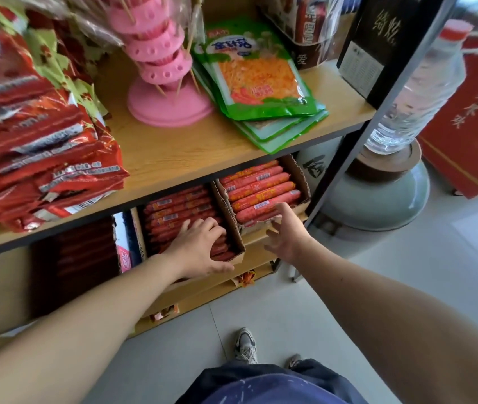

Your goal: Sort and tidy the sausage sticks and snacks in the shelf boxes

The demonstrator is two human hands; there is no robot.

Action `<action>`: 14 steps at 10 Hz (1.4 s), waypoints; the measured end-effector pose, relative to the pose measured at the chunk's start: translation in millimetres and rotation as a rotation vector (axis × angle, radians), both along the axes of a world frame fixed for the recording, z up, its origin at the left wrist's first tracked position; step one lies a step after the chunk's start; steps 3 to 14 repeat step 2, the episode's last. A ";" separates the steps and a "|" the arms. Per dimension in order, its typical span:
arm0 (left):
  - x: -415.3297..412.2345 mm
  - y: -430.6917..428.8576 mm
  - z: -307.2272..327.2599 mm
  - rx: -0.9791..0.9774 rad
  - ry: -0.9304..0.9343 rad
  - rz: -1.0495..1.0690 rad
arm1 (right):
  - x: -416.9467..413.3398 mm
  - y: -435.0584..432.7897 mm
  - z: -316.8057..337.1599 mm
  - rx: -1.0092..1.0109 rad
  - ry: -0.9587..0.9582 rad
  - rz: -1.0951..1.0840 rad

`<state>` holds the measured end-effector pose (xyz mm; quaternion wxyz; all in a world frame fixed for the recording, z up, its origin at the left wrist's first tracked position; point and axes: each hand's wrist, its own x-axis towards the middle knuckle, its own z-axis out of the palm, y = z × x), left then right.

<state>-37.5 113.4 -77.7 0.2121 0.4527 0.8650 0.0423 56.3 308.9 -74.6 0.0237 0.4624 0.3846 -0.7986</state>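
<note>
A head-worn camera looks down at a wooden shop shelf. On the lower board, under the upper board, two open-topped cardboard boxes stand side by side, touching, each packed with red sausage sticks lying in flat rows. The left hand rests on the sausage sticks in the middle box, fingers bent down onto the front rows and thumb stretched along the box's front wall, probably to steady or square the stack; whether it actually clamps any sticks cannot be told. The right hand is spread wide and holds nothing, its fingertips at the torn front wall of the right box, just touching or about to touch the front stick of the fatter sausages, likely to push the box or its load back into line. Overhead room is tight: the upper board overhangs the backs of both boxes, so only their front halves can be reached from above. The right box sits near a metal upright at the shelf's end, leaving little sideways room there. Left of the middle box, a darker box lies in shadow. On the upper board sit red snack packets, a pink stand and green pouches.
</note>
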 end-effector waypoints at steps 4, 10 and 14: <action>10.3 -6.1 13.8 -0.022 0.023 0.198 | 14.4 -19.8 5.8 0.120 -0.125 0.076; 10.3 -6.1 13.8 -0.022 0.023 0.198 | 14.4 -19.8 5.8 0.120 -0.125 0.076; 10.3 -6.1 13.8 -0.022 0.023 0.198 | 14.4 -19.8 5.8 0.120 -0.125 0.076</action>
